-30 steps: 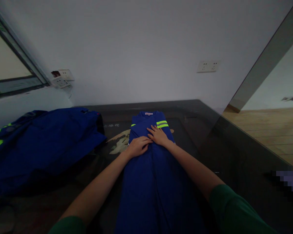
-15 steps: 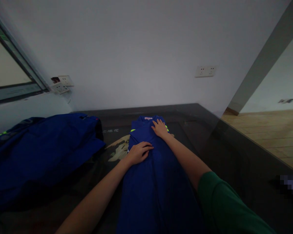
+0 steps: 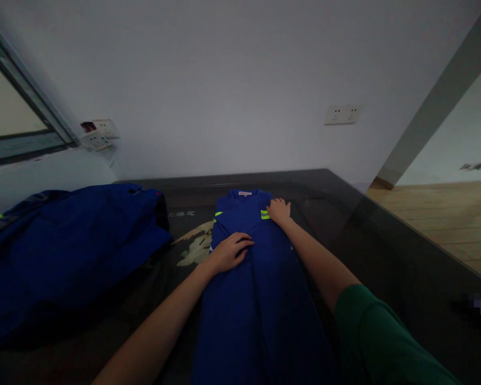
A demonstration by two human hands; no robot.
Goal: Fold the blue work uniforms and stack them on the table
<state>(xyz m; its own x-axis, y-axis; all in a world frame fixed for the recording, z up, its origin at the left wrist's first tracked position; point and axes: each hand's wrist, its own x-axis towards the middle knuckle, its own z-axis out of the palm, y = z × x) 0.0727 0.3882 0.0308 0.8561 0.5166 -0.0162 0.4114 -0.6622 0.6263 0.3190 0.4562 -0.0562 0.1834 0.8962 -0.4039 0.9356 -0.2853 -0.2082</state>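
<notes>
Dark glossy tabletop (image 3: 369, 256), pale characters (image 3: 181, 214) toward far edge | blue fabric garment (image 3: 228, 305), white collar label (image 3: 245, 193) illegible | left hand (image 3: 230, 252) loose atop; right hand (image 3: 279, 210) at side, can't tell grip

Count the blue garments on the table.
2: a flat garment, with the left hand on it and the right hand at its edge, and a heaped garment left of it on the table. More may hide in the heap.

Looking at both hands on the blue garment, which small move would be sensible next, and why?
Perhaps the right hand should smooth the side edge, with the left hand steadying the garment: the right hand is already at that edge, beside the yellow-green stripe, while the left rests nearer the middle.
</notes>
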